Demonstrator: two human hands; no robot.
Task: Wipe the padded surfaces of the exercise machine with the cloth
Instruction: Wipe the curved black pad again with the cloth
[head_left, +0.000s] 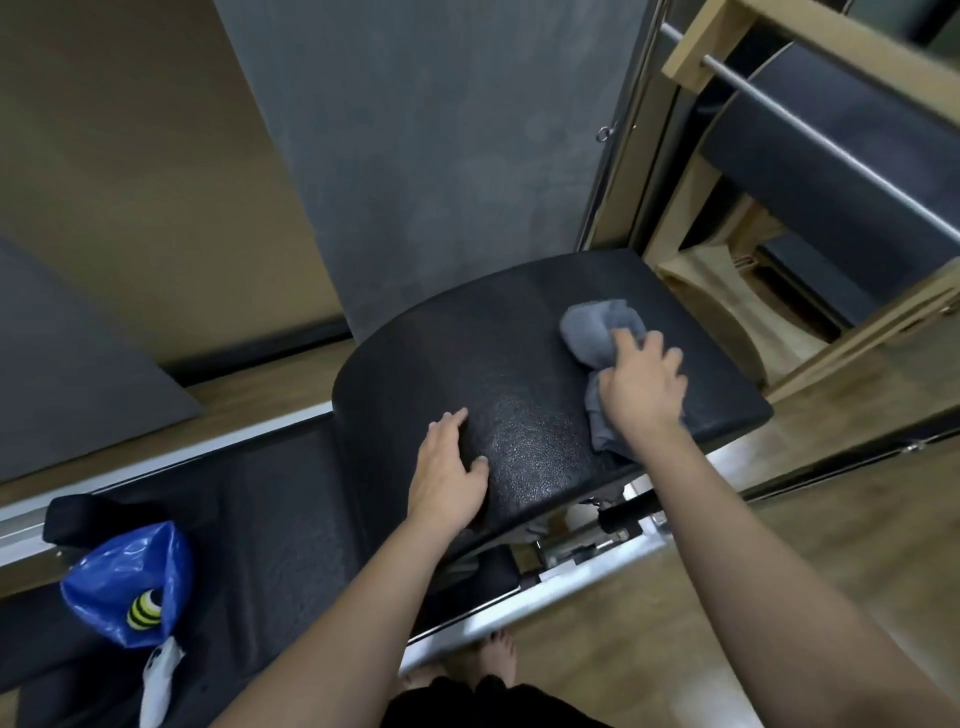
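A curved black padded arc (467, 353) sits on top of the exercise machine in the middle of the head view. My right hand (641, 382) presses a bunched grey cloth (597, 332) onto the arc's right side, with part of the cloth trailing under my palm. Resting flat on the pad's near slope is my left hand (449, 467), fingers spread and holding nothing. The machine's flat black padded carriage (270, 545) stretches to the lower left.
A blue plastic bag (124, 587) with a yellow-and-black striped ball lies on the carriage at lower left. Metal rails frame the machine. A wooden-framed apparatus (779, 291) with a steel bar stands at right. My bare feet are on the wooden floor below.
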